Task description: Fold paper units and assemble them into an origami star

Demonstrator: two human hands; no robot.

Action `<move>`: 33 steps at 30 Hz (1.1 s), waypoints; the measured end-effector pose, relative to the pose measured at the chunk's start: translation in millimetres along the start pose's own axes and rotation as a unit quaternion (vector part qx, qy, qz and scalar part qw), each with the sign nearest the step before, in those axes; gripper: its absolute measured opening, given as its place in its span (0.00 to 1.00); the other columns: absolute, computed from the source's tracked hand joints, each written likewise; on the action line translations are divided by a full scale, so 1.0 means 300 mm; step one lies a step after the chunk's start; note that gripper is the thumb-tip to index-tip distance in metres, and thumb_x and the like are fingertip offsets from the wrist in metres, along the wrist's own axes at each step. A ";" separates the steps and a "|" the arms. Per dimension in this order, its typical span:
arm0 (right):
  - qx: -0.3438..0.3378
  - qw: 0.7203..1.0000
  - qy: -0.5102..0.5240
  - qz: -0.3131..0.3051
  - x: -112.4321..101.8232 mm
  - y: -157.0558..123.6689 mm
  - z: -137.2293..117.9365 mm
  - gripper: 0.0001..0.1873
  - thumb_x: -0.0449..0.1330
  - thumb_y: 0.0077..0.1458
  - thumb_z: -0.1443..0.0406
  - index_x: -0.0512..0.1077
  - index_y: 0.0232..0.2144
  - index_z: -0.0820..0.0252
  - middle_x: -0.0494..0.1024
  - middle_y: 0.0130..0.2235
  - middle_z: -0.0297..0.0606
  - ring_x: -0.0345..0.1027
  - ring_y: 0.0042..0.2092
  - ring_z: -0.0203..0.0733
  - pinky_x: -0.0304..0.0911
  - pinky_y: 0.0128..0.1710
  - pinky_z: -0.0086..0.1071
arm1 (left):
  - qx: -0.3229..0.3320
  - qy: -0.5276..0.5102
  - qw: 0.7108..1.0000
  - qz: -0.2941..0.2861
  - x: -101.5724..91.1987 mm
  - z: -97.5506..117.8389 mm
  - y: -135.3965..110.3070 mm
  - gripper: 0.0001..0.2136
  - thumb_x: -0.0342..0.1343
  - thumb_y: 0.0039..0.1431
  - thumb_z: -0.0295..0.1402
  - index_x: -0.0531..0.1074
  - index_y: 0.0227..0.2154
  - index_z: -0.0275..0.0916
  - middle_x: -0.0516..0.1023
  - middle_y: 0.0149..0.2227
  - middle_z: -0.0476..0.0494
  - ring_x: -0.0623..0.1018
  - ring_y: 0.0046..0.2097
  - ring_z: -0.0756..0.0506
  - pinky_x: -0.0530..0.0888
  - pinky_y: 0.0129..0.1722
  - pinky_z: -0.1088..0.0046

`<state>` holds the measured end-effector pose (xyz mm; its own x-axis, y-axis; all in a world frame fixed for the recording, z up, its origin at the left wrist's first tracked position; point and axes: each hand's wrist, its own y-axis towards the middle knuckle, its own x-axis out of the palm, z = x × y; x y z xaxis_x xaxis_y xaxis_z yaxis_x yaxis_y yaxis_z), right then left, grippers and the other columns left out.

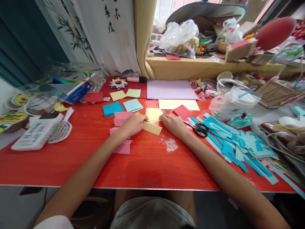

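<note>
My left hand [132,124] rests curled on the red table [147,162], its fingertips pinching the left side of a yellow paper piece [152,128]. My right hand [173,124] is curled too, fingers pressing on a yellow paper square [153,114] just beyond. Pink paper pieces [122,118] lie under and beside my left wrist. Black-handled scissors [199,128] lie just right of my right hand.
Blue paper strips [234,143] pile up at the right. Coloured squares [111,108], a lilac sheet [169,89] and a paper star [118,83] lie further back. A hairbrush [60,129] and a white device [35,133] sit at left. Bags and clutter fill the windowsill.
</note>
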<state>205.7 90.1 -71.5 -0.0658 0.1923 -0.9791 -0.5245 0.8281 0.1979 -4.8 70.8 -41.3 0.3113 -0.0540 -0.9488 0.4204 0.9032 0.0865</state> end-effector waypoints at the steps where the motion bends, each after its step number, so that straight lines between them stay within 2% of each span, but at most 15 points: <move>1: -0.007 1.000 -0.007 -0.006 -0.003 0.002 -0.001 0.16 0.43 0.63 0.68 0.70 0.38 0.63 0.76 0.38 0.44 0.69 0.32 0.42 0.42 0.23 0.33 | 0.002 0.002 1.000 0.002 0.000 0.002 0.000 0.17 0.42 0.52 0.21 0.74 0.37 0.39 0.77 0.39 0.42 0.74 0.45 0.44 0.69 0.41 0.71; 6: -0.031 0.999 -0.019 -0.016 -0.015 0.004 0.004 0.15 0.42 0.63 0.70 0.69 0.38 0.64 0.75 0.39 0.44 0.67 0.32 0.41 0.41 0.23 0.34 | 0.015 0.020 1.000 0.005 -0.001 0.007 -0.002 0.15 0.43 0.53 0.22 0.74 0.36 0.39 0.77 0.36 0.41 0.74 0.43 0.43 0.69 0.38 0.70; 12: -0.072 0.997 -0.006 -0.023 -0.016 0.001 0.040 0.15 0.44 0.62 0.69 0.69 0.44 0.59 0.75 0.44 0.42 0.68 0.38 0.41 0.48 0.26 0.32 | 0.035 0.051 0.998 -0.001 0.002 0.007 -0.001 0.15 0.42 0.55 0.21 0.73 0.36 0.38 0.77 0.35 0.40 0.73 0.42 0.43 0.68 0.38 0.70; 17: -0.082 0.996 0.005 -0.017 -0.009 -0.001 0.066 0.16 0.45 0.62 0.69 0.68 0.47 0.56 0.75 0.47 0.41 0.68 0.40 0.41 0.52 0.29 0.30 | 0.047 0.081 0.996 -0.003 0.009 0.008 -0.002 0.15 0.40 0.56 0.21 0.71 0.36 0.36 0.76 0.36 0.38 0.73 0.43 0.41 0.67 0.36 0.69; 24: -0.104 0.994 0.012 0.010 0.007 -0.004 0.066 0.15 0.46 0.62 0.70 0.69 0.45 0.60 0.75 0.46 0.43 0.68 0.37 0.42 0.48 0.25 0.30 | 0.057 0.109 0.992 0.002 0.012 0.007 -0.004 0.13 0.40 0.57 0.21 0.70 0.34 0.36 0.76 0.33 0.39 0.73 0.40 0.42 0.67 0.34 0.69; 29: -0.098 0.992 0.046 0.072 0.022 -0.002 0.071 0.13 0.48 0.60 0.70 0.70 0.42 0.62 0.77 0.40 0.43 0.68 0.34 0.39 0.49 0.25 0.29 | 0.063 0.124 0.990 0.028 0.016 0.015 -0.008 0.13 0.41 0.57 0.21 0.70 0.34 0.36 0.76 0.35 0.40 0.73 0.42 0.42 0.69 0.38 0.68; 31: -0.076 0.987 0.069 0.122 0.029 -0.001 0.071 0.12 0.47 0.61 0.69 0.70 0.42 0.62 0.77 0.40 0.43 0.69 0.35 0.39 0.52 0.25 0.28 | 0.051 0.134 0.988 0.060 0.018 0.020 -0.008 0.13 0.41 0.58 0.22 0.69 0.39 0.35 0.74 0.43 0.38 0.71 0.47 0.41 0.69 0.43 0.65; 33: -0.050 0.978 0.097 0.180 0.033 -0.004 0.064 0.13 0.45 0.63 0.67 0.69 0.42 0.63 0.77 0.41 0.45 0.70 0.37 0.40 0.56 0.27 0.28 | 0.037 0.133 0.984 0.114 0.017 0.025 -0.007 0.14 0.44 0.59 0.24 0.64 0.48 0.34 0.67 0.53 0.34 0.69 0.52 0.39 0.69 0.46 0.62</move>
<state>222.0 101.2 -80.4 -0.4167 0.3503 -0.8389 -0.5171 0.6676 0.5356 2.2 65.5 -44.1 0.1757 0.2687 -0.9471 0.4294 0.8448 0.3193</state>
